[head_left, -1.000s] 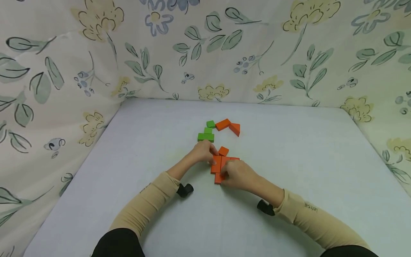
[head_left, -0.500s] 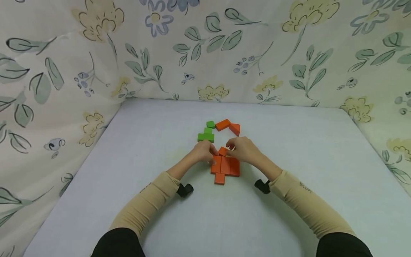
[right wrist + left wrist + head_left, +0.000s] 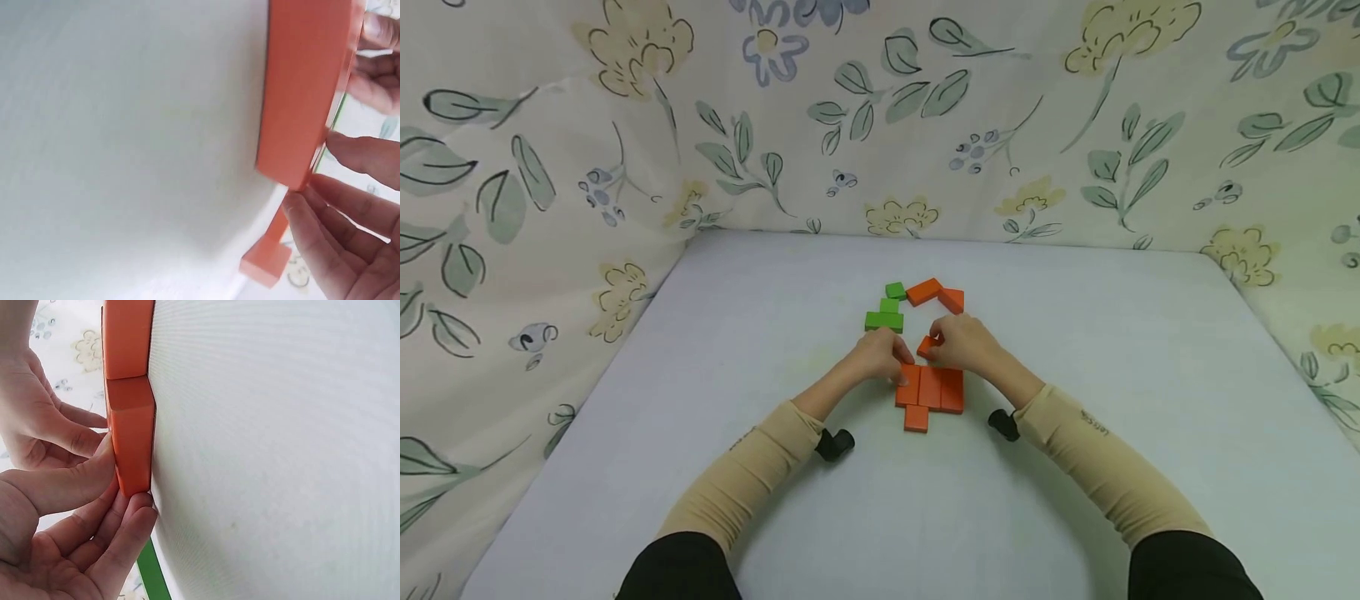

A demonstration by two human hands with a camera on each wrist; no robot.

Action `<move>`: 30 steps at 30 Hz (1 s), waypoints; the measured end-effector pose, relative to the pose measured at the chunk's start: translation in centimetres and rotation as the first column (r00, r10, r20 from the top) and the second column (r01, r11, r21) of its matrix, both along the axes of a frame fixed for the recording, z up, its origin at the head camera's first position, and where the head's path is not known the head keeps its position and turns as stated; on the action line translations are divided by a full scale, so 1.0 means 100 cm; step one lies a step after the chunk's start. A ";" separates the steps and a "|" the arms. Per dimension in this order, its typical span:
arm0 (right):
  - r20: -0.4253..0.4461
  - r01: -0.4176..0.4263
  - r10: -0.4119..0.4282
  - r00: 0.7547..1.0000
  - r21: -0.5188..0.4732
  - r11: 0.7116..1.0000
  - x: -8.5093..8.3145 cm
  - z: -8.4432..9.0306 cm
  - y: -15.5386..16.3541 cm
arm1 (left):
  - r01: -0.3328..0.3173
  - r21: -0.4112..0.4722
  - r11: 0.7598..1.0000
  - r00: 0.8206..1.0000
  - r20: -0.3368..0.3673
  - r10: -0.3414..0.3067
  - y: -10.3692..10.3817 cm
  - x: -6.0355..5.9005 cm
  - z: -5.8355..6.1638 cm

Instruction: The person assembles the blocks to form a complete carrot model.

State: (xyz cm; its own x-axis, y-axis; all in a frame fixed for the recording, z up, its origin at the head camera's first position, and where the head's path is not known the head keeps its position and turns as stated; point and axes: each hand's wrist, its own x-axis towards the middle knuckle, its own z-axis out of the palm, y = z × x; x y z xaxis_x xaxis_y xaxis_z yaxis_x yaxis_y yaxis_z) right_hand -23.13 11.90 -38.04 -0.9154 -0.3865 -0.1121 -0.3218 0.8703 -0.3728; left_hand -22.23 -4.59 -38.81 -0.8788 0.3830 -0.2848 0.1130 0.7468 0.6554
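A pale grey table top (image 3: 700,433) sits inside a screen of cream cloth printed with green leaves and yellow and blue flowers (image 3: 625,125). Near the middle of the table lies a flat patch of three long orange wooden blocks laid side by side (image 3: 930,388), with one small square orange block (image 3: 915,417) touching their near edge.

The left hand (image 3: 880,354) rests at the far left corner of that patch; its thumb and fingers (image 3: 94,481) are curled against the end of the leftmost block, gripping it lightly (the left wrist view shows the thumb flat on the block's side). The right hand (image 3: 964,343) is just beyond the patch's far edge, its fingertips pinching a small orange wooden block (image 3: 927,344), which is tilted. Whether this block touches the table cannot be told. It lies between the two hands, just beside the patch.

Further back, well apart from the hands, three green wooden blocks (image 3: 883,312) lie in a stepped row, and beside them are an orange rectangular block (image 3: 923,291) and an orange wedge-shaped block (image 3: 951,299). Both forearms wear tan sleeves (image 3: 752,467).
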 end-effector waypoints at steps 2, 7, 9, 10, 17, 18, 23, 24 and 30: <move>0.005 0.017 -0.017 1.000 -0.003 1.000 0.000 0.001 0.002 | 0.001 0.002 1.000 1.000 0.006 -0.001 0.000 0.000 0.000; 0.014 0.017 -0.016 1.000 -0.041 0.999 0.002 0.002 0.004 | -0.009 -0.001 1.000 1.000 0.021 0.009 0.000 0.000 0.000; 0.005 0.009 -0.008 1.000 -0.047 0.999 0.002 0.001 0.005 | -0.011 -0.001 1.000 1.000 0.019 0.011 0.000 -0.001 0.000; 0.003 0.009 -0.009 1.000 -0.052 0.999 0.001 0.000 0.006 | -0.013 -0.001 1.000 1.000 0.020 0.013 0.000 -0.001 0.000; 0.013 0.060 -0.060 0.998 -0.053 0.997 -0.002 -0.004 0.011 | -0.008 -0.006 1.000 1.000 0.023 0.008 0.000 -0.003 -0.002; 0.016 0.068 -0.067 0.998 -0.054 0.996 -0.002 -0.004 0.012 | -0.009 -0.006 1.000 1.000 0.023 0.009 0.000 -0.003 -0.002; -0.007 0.107 -0.108 0.994 -0.084 0.991 -0.001 -0.005 0.018 | -0.009 -0.002 1.000 1.000 0.017 0.009 0.000 -0.002 -0.002; -0.015 0.113 -0.115 0.993 -0.096 0.989 0.000 -0.005 0.019 | -0.009 -0.002 1.000 1.000 0.016 0.009 0.000 -0.002 -0.002; -0.050 0.080 -0.091 0.995 -0.192 0.978 0.005 -0.001 0.029 | -0.012 -0.014 1.000 1.000 0.004 0.012 0.000 -0.001 0.000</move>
